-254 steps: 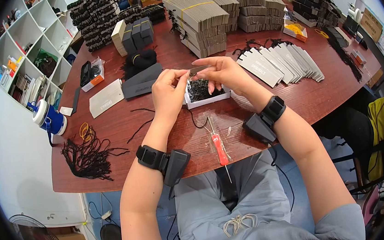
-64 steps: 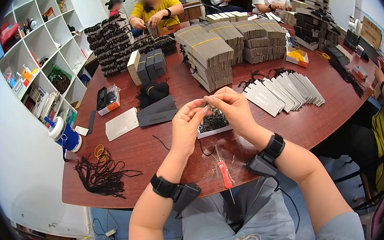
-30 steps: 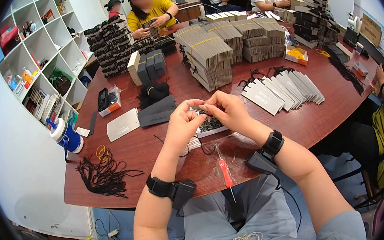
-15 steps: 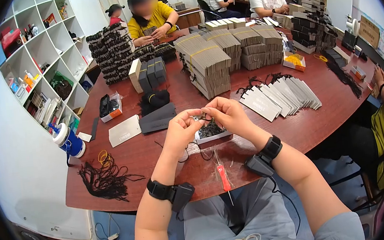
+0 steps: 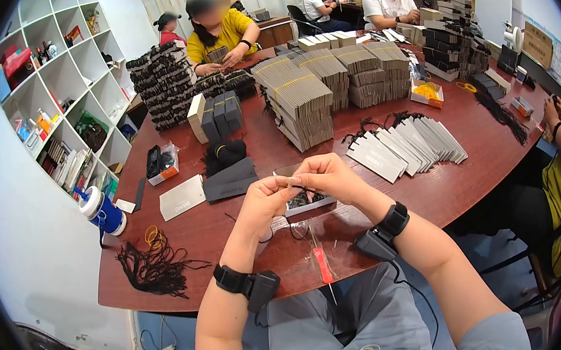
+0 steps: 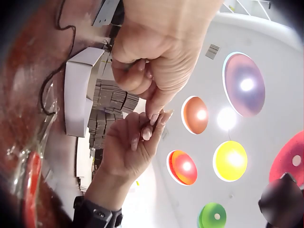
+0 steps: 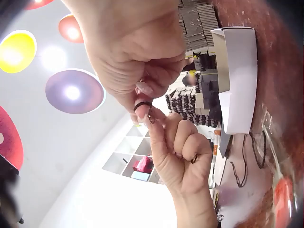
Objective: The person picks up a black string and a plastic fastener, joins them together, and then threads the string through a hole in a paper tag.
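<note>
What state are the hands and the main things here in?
Left hand: fingers curled, pinching
Right hand: pinching black cord
Black cord: curved over a fingertip
White box: open, black pieces inside
Red-handled tool: lying down
Loose grey tags: fanned, overlapping
Front grey tag stack: banded
Blue-and-white jug: upright
Black strings: loose heap

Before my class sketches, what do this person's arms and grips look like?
Left grip and right grip are ungloved. Each forearm wears a black strap with a boxy black device; a black cable trails from the right one. The right sleeve is short, blue-grey.
</note>
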